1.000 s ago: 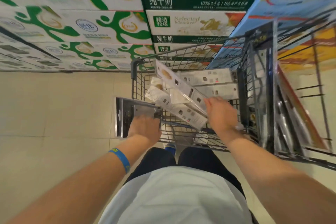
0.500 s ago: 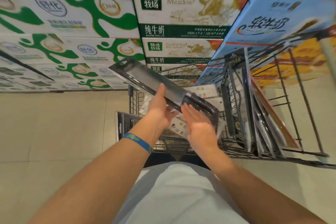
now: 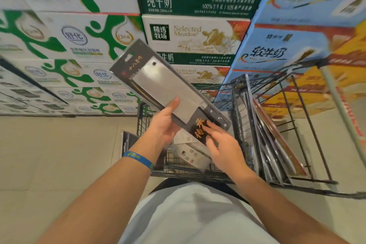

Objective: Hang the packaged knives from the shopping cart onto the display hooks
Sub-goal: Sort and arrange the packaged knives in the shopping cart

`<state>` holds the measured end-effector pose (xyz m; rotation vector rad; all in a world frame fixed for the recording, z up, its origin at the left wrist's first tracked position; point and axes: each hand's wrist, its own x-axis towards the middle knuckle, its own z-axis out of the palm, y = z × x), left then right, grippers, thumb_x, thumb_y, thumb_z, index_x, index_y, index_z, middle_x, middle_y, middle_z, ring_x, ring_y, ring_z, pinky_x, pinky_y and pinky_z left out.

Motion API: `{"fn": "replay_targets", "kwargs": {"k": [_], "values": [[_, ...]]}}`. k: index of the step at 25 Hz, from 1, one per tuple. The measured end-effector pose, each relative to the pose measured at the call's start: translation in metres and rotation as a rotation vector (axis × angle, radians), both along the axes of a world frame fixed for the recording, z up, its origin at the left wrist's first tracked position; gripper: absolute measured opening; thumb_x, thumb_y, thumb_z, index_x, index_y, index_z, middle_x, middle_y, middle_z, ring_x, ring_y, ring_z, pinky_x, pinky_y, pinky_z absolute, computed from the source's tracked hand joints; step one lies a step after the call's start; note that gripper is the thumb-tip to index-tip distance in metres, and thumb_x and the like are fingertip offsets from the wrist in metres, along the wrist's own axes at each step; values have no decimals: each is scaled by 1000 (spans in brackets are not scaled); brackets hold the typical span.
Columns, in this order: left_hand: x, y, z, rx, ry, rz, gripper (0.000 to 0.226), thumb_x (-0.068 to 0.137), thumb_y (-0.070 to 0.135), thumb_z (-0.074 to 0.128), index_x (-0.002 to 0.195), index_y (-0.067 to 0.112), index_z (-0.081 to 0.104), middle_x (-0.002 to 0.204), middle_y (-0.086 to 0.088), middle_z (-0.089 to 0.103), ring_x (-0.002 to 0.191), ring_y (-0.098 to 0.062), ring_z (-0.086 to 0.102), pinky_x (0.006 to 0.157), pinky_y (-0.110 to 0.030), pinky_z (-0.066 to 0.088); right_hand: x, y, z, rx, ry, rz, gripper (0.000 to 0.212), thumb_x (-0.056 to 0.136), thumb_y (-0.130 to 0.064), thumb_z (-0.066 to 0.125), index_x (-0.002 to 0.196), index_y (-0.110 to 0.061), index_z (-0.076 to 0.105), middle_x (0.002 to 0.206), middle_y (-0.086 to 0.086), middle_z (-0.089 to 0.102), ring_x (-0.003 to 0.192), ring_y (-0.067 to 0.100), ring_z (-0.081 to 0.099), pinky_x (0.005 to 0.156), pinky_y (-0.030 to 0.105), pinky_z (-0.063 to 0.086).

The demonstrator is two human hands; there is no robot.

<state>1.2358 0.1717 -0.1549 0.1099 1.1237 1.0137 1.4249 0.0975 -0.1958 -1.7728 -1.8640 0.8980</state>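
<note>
Head cam view: we had the packaged cleaver (image 3: 168, 89) up over the shopping cart (image 3: 188, 173), tilted with its hang slot (image 3: 129, 56) at the far end, probably to line it up for a hook. Our left hand (image 3: 162, 127) gripped it mid-blade, thumb on front. Our right hand (image 3: 221, 144) was open, straight fingers touching the handle end to steady it. More knife packs (image 3: 263, 134) stood on edge in the cart. No display hooks in sight, just stacked milk cartons (image 3: 198, 33).

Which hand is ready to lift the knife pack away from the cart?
Left, probably. The left hand grips the knife pack near its middle, thumb over the front. The right hand only touches its lower end with straight fingers.
</note>
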Motion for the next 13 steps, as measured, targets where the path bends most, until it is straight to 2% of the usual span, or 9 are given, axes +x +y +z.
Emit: {"fn": "replay_targets", "kwargs": {"k": [3, 4, 6, 8, 10, 12, 13], "values": [[12, -9, 6, 96, 76, 20, 50, 96, 20, 65, 140, 1, 54, 135, -21, 63, 126, -38, 60, 109, -52, 46, 15, 20, 27, -59, 129, -144, 31, 102, -31, 54, 132, -28, 65, 130, -8, 62, 118, 7, 58, 105, 39, 50], [16, -13, 8, 135, 143, 22, 48, 94, 21, 68, 137, 3, 56, 132, -18, 66, 122, -35, 63, 105, -49, 49, 16, 30, 39, -60, 169, -157, 35, 101, -39, 54, 135, -31, 61, 128, -9, 60, 117, 9, 59, 102, 41, 52], [27, -24, 12, 217, 361, -17, 33, 92, 26, 73, 121, 14, 68, 118, -6, 75, 111, -22, 70, 96, -38, 54, 12, 54, 66, -58, 298, -102, 59, 93, -63, 53, 146, -36, 48, 141, -12, 54, 126, 6, 53, 103, 33, 47], [39, -40, 13, 281, 579, -122, 12, 90, 32, 75, 101, 26, 74, 101, 8, 79, 96, -10, 74, 81, -23, 55, -2, 79, 91, -146, 558, -55, 83, 81, -81, 53, 150, -39, 39, 148, -17, 49, 128, 0, 51, 97, 25, 44], [48, -58, 13, 322, 719, -215, 3, 88, 34, 76, 91, 34, 75, 92, 12, 78, 89, -7, 74, 72, -15, 55, -20, 96, 108, -253, 786, -63, 81, 71, -86, 55, 134, -35, 59, 127, -19, 67, 112, -1, 63, 88, 25, 50], [51, -76, 11, 368, 772, -240, 10, 91, 31, 73, 93, 40, 73, 92, 18, 77, 89, 1, 71, 71, -10, 52, -35, 103, 104, -288, 842, -111, 69, 62, -89, 55, 99, -35, 77, 101, -12, 78, 101, 11, 72, 96, 40, 54], [48, -82, 12, 380, 777, -227, 13, 93, 28, 70, 96, 41, 73, 94, 20, 76, 91, 4, 70, 73, -9, 52, -41, 102, 97, -312, 820, -134, 73, 60, -94, 56, 91, -32, 78, 97, -7, 79, 99, 17, 73, 100, 47, 52]]}}
